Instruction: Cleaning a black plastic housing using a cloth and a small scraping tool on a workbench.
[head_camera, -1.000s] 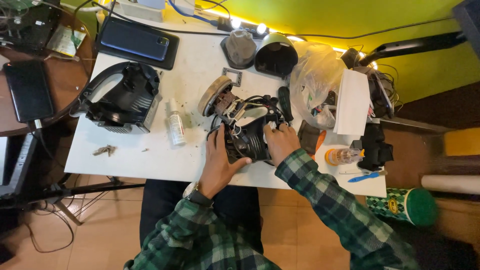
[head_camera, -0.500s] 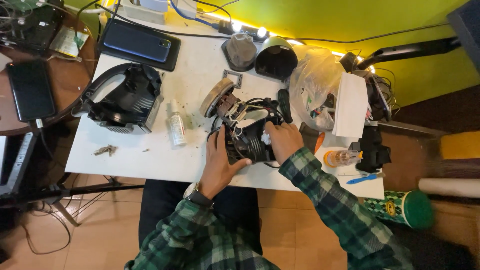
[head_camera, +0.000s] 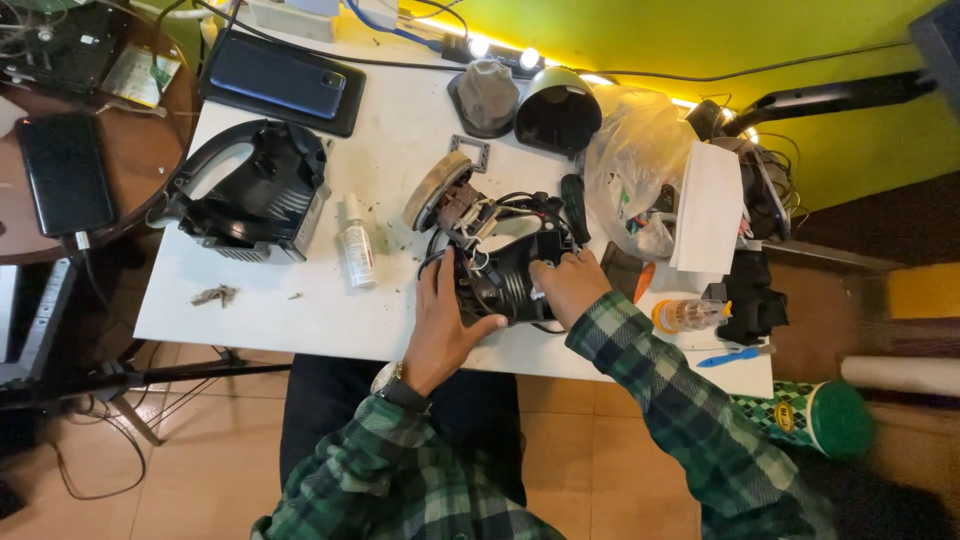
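A black motor housing with loose wires lies near the front edge of the white table. My left hand grips its left side, thumb along the lower edge. My right hand rests on its right side, fingers curled over the top. A round motor part with a tan disc hangs off the housing by wires, just beyond my hands. Both sleeves are green plaid.
A black vacuum shell and a small white bottle lie to the left. A dark phone, a grey filter cone, a black dome, a plastic bag and white paper crowd the back and right.
My hands stay on the housing; the left hand has shifted slightly along its lower left side. The view has drifted a little.
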